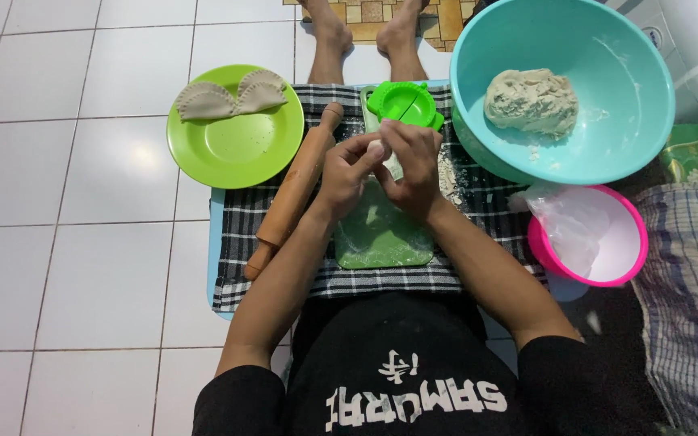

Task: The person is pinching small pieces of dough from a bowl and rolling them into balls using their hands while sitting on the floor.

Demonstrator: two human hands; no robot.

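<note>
Pinching a small dough piece [379, 150] between both hands, the person works above the green cutting board [381, 234]. Left hand [349, 165] and right hand [414, 161] both grasp it at fingertips. Dough appears soft, light, easily torn; hold it by the edges. Green dumpling mould [405, 103] at twelve o'clock, rolling pin [294, 190] at nine, teal bowl [607, 153] at two.

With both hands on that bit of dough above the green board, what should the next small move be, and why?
Probably set the dough piece on the green board for rolling: left hand and right hand pinch it unflattened, the rolling pin lies alongside, and the green press is empty.
</note>
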